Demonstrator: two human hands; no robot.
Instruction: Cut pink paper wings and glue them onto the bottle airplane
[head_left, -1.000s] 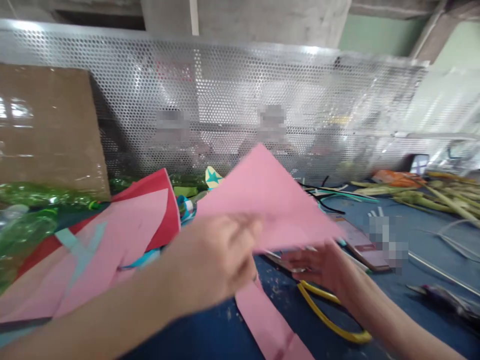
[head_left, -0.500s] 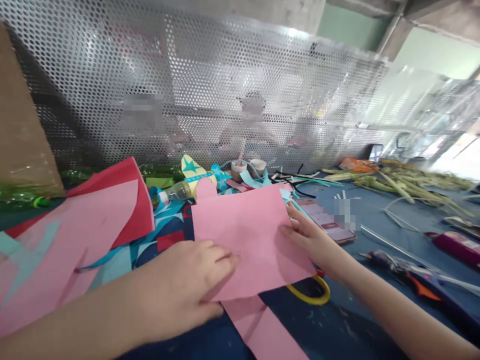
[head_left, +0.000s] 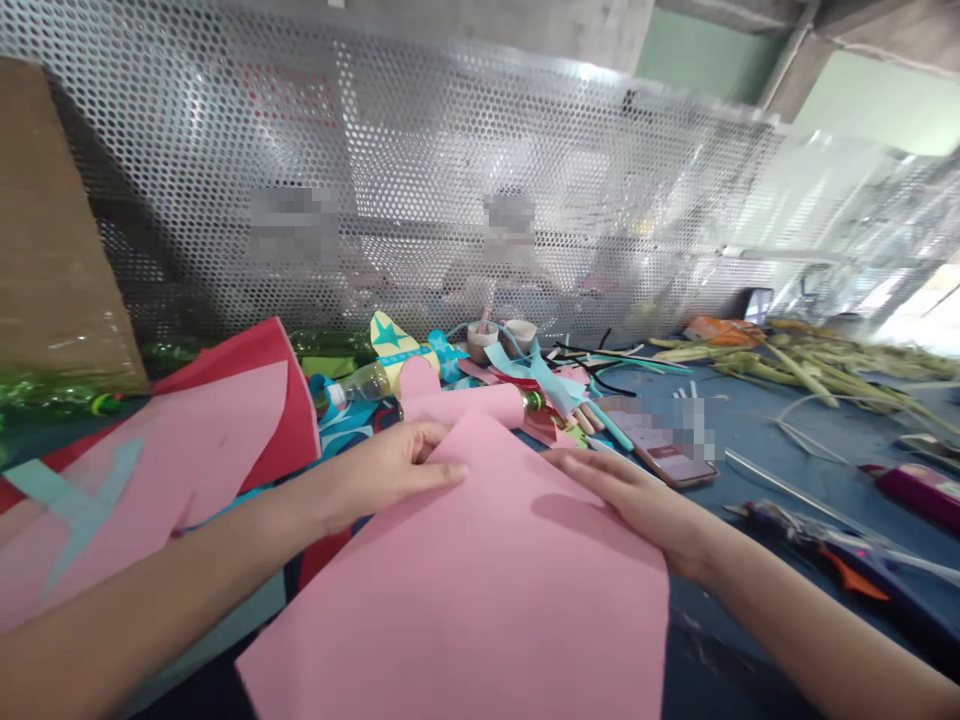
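While our left hand (head_left: 375, 470) pinches the smooth pink sheet (head_left: 487, 590), our right hand (head_left: 637, 500) lies flat, seemingly pressing it.

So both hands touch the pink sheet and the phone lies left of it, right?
No: the head view shows the phone right of the pink sheet, beyond the right hand. The left hand and the right do touch the sheet.

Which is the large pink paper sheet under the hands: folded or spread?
Spread: the large pink paper sheet lies open, no crease visible, right hand flat on it, left hand at its edge.
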